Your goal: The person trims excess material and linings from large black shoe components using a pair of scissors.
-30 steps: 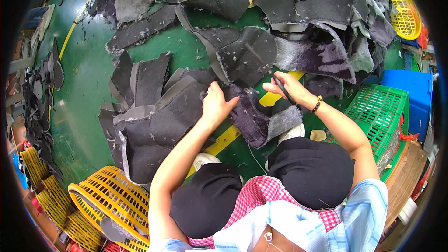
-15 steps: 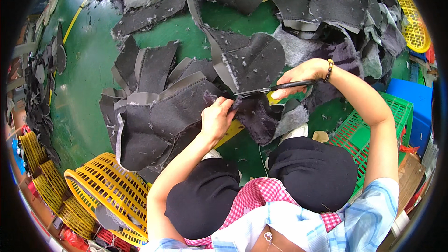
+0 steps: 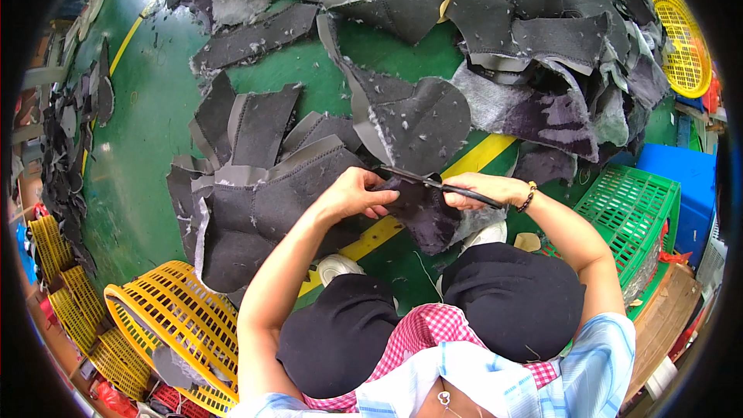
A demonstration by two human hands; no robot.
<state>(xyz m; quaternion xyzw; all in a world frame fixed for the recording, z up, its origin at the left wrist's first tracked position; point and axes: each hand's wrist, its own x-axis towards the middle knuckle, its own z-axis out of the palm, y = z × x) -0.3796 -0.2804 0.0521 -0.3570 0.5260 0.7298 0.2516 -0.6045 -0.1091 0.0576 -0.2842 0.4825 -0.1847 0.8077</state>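
My left hand (image 3: 357, 195) pinches the upper left edge of a dark, fuzzy-backed fabric piece (image 3: 428, 220) held in front of my knees. Long black-handled scissors (image 3: 474, 193) are gripped in my right hand (image 3: 495, 186). Their blades point up and left across the top of that piece, close to my left fingertips. Just beyond the blades lies a stitched dark grey fabric piece (image 3: 422, 120) with a light grey strip along its edge. More stitched dark pieces (image 3: 271, 186) are heaped beside my left hand.
A large pile of dark and grey fabric pieces (image 3: 557, 23) covers the far right floor. To the left stands a tilted yellow basket (image 3: 182, 310); on the right, a green crate (image 3: 638, 201) and a blue bin (image 3: 681, 178). Scraps (image 3: 66, 155) lie along the left.
My right hand has come down and nearer, turning the scissors so their handles now sit lower than the tips. The left hand stays on the fabric piece. The view has shifted slightly.
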